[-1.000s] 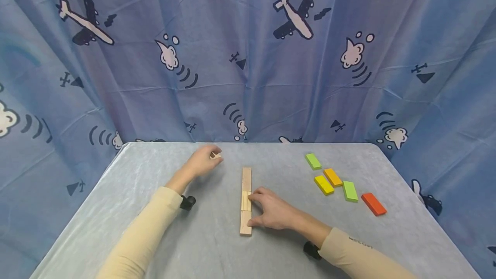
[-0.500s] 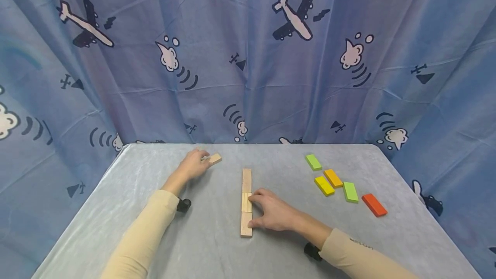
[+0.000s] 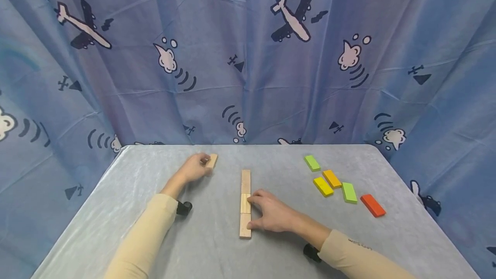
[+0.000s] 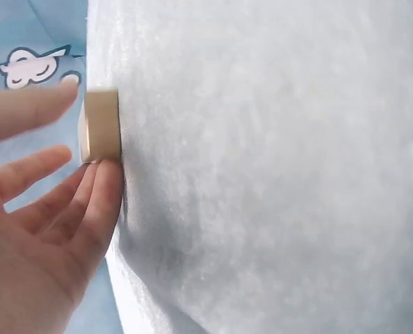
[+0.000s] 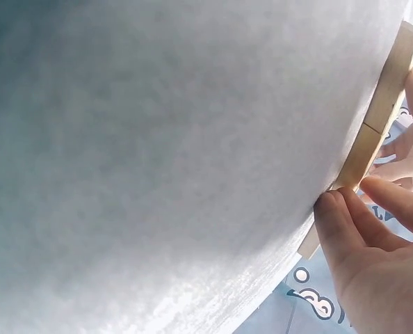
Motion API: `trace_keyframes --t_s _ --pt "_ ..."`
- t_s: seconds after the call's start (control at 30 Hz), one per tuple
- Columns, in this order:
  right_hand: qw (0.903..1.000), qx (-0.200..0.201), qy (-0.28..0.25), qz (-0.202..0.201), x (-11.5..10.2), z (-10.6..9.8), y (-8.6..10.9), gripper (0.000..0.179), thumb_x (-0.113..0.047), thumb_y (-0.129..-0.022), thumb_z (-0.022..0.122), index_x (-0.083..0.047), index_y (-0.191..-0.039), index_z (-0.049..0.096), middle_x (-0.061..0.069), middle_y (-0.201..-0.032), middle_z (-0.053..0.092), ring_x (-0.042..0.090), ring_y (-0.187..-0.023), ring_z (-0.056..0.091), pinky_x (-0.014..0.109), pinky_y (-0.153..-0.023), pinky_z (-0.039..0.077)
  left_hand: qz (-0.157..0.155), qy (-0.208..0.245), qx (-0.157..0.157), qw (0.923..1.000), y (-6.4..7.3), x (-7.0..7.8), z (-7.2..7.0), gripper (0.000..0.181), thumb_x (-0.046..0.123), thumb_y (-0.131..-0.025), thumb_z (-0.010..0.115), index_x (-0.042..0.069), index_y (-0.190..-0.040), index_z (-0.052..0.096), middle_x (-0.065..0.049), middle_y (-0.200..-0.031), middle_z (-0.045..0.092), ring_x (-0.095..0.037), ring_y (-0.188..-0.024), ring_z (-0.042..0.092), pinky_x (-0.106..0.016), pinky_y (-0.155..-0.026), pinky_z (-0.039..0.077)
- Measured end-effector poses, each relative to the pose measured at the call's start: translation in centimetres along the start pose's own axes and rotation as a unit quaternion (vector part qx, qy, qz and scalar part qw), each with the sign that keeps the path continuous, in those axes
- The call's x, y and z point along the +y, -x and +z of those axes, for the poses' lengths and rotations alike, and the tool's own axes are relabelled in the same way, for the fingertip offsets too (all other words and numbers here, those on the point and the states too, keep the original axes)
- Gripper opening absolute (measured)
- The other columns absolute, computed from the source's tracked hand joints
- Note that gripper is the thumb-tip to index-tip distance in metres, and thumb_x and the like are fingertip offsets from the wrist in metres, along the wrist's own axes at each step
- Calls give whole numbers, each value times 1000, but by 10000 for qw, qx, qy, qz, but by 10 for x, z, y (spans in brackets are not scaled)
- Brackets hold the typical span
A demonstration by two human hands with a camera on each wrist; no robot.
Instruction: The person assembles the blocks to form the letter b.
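A wooden block (image 3: 212,161) lies near the table's far edge, beside the fingertips of my left hand (image 3: 191,168). The left wrist view has fingertips touching the lower end of this wooden block (image 4: 101,125), while the thumb appears apart from it, slightly blurred. Mid-table runs a straight row of plain wooden blocks: a far block (image 3: 246,181), a paler lined middle piece (image 3: 246,203) and a near block (image 3: 245,226). My right hand (image 3: 274,213) rests against the row's right side, index finger at the middle piece and thumb at the near block.
To the right lie scattered coloured blocks: two green, one being the far green block (image 3: 311,163), an orange block (image 3: 332,178), a yellow block (image 3: 323,187) and a red block (image 3: 373,206). Behind the cloth-covered table (image 3: 209,244) hangs a blue curtain (image 3: 209,55).
My left hand has drawn back to the left, and the wooden block at its fingertips has shifted slightly left and turned to point more away from me. My right hand stays at the row.
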State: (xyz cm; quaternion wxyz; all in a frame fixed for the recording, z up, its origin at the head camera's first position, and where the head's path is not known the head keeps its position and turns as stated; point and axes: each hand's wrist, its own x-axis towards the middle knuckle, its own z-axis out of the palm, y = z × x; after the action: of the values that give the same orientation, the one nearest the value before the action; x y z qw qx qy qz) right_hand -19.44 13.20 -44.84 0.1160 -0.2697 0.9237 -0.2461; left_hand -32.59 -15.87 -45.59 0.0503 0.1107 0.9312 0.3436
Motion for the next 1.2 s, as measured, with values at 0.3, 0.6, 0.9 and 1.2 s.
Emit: trace_keyframes --t_s 0.3,0.6,0.9,1.2 --pt "10000 16 -5 -5 -2 0 2 73 -38 -81 86 1 -136 60 9 -129 56 23 -116 55 44 -100 46 -35 85 -252 9996 -4 -2 1 78 18 -81 84 -7 -145 47 -28 -145 51 -43 -136 45 -54 -114 32" --pt "10000 -1 34 24 0 -1 1 72 -40 -81 85 0 -136 61 8 -129 56 22 -116 54 43 -100 46 208 -26 -469 9987 -11 2 2 94 17 -78 82 -11 -153 31 -31 -156 34 -46 -146 30 -54 -119 23" --pt "10000 16 40 -13 2 0 1 72 -41 -82 84 -1 -136 61 8 -129 56 23 -117 54 43 -100 46 321 -102 -360 9988 -11 1 3 91 22 -75 84 -12 -147 40 -31 -150 41 -45 -140 39 -54 -117 28" --pt "10000 -55 23 54 0 -1 2 72 -41 -82 84 -1 -137 60 8 -131 55 22 -118 54 43 -101 46 578 16 -145 9982 -12 3 10 84 21 -72 83 -13 -140 49 -29 -145 46 -41 -126 53 -51 -108 40"
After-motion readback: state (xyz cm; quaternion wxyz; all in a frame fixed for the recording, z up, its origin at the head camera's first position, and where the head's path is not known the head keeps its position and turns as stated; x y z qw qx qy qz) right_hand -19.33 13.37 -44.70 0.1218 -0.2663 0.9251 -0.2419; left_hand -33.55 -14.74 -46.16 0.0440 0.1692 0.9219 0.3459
